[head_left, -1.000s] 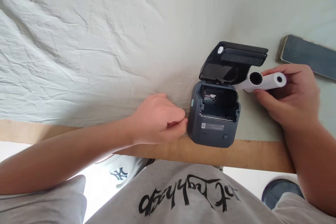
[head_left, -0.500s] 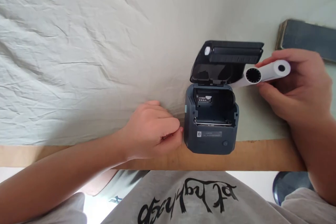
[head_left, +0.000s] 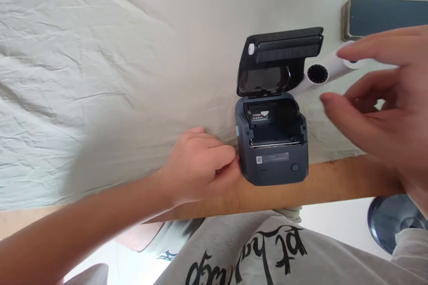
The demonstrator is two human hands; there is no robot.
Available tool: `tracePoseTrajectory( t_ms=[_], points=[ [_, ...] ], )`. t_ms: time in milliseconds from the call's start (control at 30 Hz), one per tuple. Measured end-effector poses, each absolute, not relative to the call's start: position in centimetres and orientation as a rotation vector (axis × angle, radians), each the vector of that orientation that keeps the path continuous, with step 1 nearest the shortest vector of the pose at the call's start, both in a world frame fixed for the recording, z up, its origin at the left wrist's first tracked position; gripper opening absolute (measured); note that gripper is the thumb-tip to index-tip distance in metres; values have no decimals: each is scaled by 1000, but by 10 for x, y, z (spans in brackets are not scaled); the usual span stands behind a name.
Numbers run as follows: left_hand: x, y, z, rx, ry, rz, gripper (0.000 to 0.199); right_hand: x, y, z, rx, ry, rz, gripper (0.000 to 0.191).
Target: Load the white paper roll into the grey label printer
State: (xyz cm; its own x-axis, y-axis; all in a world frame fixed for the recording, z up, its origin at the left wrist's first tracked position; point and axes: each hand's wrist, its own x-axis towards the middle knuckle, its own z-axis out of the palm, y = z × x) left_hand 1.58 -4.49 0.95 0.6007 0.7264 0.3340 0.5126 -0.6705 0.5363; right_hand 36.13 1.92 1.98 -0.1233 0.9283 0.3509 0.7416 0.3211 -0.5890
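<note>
A dark blue-grey label printer (head_left: 276, 164) stands at the table's front edge with its black lid (head_left: 281, 53) raised. Its paper bay is bare, and a small printed label shows inside. My left hand (head_left: 205, 164) is closed in a fist against the printer's left side, with nothing visible in it. Behind the lid's right edge lie two white paper rolls; the nearer roll (head_left: 302, 85) has a round black core, and the other roll (head_left: 334, 63) lies to its right. Over the far roll's end, my right hand (head_left: 388, 93) has thumb and forefinger spread apart; its forefinger overlaps that roll, and I cannot tell whether it touches.
A dark-screened phone (head_left: 388, 15) in a clear-edged case lies at the back right, partly behind my right hand. A wrinkled pale cloth (head_left: 133, 53) covers the table up to its wooden front edge (head_left: 321, 182). Below right is a round black object (head_left: 384, 227), perhaps a stool base.
My right thumb and fingers have parted from the white roll, and the hand has moved right and toward me. My left hand stays beside the printer. The camera view has shifted slightly.
</note>
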Motion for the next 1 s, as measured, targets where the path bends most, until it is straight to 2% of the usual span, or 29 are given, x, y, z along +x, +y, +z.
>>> tracePoseTrajectory(
  t_ms=[67, 133, 333, 400, 500, 667, 733, 833, 1000],
  points=[
    [16, -44, 10, 2440, 986, 752, 43, 342, 19, 27, -1531, -2189, 393, 60],
    [15, -44, 11, 2438, 989, 731, 43, 330, 21, 26, -1487, -2269, 383, 59],
    [11, -46, 10, 2401, 984, 698, 44, 337, 16, 5, -1138, -2189, 472, 45],
    [9, -47, 10, 2371, 991, 700, 44, 339, 17, 5, -1066, -2195, 494, 33],
    [9, -47, 10, 2357, 988, 710, 44, 337, 25, 9, -862, -2309, 407, 18],
    [9, -50, 3, 2358, 988, 750, 43, 327, 31, 5, -831, -2280, 289, 12],
    [9, -52, 1, 2324, 997, 787, 43, 328, 28, 2, -871, -2216, 282, 19],
    [9, -53, -1, 2317, 1010, 768, 43, 333, 25, 0, -870, -2259, 255, 44],
    [9, -54, -3, 2316, 1015, 810, 44, 339, 26, 3, -884, -2338, 247, 59]
  ],
)
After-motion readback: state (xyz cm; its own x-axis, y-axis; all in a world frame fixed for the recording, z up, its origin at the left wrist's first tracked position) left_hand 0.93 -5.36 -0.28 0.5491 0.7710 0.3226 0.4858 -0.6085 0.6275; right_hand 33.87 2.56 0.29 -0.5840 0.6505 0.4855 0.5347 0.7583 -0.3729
